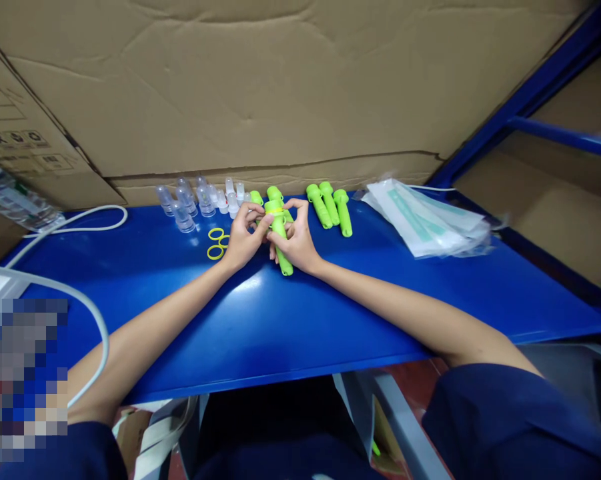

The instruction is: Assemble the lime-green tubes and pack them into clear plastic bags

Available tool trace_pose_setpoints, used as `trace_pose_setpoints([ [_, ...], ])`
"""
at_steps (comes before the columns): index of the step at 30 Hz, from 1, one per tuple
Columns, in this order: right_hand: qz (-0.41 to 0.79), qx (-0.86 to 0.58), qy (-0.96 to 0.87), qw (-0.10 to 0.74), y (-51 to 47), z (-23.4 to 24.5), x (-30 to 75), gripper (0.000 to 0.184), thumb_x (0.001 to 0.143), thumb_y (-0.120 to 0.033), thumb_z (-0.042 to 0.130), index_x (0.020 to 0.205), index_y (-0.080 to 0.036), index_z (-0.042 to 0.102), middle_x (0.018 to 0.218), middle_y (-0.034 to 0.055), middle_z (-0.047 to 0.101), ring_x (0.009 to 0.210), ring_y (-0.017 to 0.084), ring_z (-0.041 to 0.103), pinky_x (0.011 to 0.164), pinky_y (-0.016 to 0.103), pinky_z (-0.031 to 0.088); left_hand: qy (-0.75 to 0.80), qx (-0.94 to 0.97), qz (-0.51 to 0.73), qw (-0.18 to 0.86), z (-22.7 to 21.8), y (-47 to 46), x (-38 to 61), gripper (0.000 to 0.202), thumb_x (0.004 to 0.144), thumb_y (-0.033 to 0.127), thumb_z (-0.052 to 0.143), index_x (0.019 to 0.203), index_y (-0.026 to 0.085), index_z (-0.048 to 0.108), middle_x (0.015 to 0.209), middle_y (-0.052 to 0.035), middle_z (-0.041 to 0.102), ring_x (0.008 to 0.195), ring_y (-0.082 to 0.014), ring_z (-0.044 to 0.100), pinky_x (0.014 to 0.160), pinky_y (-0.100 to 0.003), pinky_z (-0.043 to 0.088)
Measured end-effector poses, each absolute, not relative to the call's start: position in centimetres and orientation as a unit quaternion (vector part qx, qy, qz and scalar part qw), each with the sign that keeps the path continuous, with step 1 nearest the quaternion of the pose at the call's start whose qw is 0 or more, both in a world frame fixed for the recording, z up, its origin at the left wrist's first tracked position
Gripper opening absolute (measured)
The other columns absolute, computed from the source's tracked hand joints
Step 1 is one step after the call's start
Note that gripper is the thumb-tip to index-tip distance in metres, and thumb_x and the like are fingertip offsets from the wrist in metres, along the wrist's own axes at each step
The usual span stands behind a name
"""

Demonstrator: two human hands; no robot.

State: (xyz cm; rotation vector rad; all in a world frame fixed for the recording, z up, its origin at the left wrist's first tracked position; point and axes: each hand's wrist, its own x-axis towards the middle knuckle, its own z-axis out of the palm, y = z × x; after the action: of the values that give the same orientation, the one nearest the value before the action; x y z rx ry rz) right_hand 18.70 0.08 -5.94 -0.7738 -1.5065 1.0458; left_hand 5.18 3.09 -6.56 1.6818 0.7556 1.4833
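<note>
Green tube point(283, 253), grasped by my right hand point(301, 241) while my left hand point(244, 235) pinches its yellow-banded end, presumably to keep it steady.

Likely a workshop: cardboard walls point(280, 93), blue bench point(300, 327), identical green tubes point(329, 204).

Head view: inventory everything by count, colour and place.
Held tube: one, green, centre
Other tubes: five visible, green, back
Rings: three visible, yellow, left
Cups: several, clear, back left
Caps: several, whitish, beside cups
Packets: pile, whitish, right
Bottle: one, clear, far left
Cable: count unclear, white, left
Cardboard: sheets, brown, back
Table: one, blue, centre
Frame: one, blue, right
Sleeves: two, navy, bottom
Left grip: one, bare, tube's top
Right grip: one, bare, tube's body
</note>
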Motion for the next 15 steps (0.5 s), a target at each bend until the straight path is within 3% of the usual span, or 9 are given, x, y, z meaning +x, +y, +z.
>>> trace_pose_setpoints([
  [6, 0.45, -0.331, -0.628, 0.541, 0.15, -5.83, 18.74, 0.046, 0.085, -0.035, 0.064, 0.109, -0.03, 0.025, 0.069, -0.0096, 0.061, 0.035, 0.012, 0.054, 0.029, 0.023, 0.045, 0.299, 0.668, 0.578, 0.36, -6.46, 3.04, 5.03, 0.044, 0.084, 0.06, 0.069, 0.093, 0.022, 0.049, 0.078, 0.0014, 0.063, 0.069, -0.0104, 0.063, 0.058, -0.021, 0.044],
  [15, 0.464, -0.32, -0.62, 0.547, 0.25, -5.79, 18.56, 0.049, 0.083, -0.038, 0.067, 0.11, -0.03, 0.026, 0.061, -0.0154, 0.054, 0.034, 0.011, 0.053, 0.028, 0.02, 0.044, 0.302, 0.671, 0.573, 0.361, -6.38, 3.08, 5.03, 0.044, 0.085, 0.062, 0.067, 0.095, 0.023, 0.049, 0.077, 0.0021, 0.061, 0.065, -0.0101, 0.059, 0.057, -0.022, 0.041],
])
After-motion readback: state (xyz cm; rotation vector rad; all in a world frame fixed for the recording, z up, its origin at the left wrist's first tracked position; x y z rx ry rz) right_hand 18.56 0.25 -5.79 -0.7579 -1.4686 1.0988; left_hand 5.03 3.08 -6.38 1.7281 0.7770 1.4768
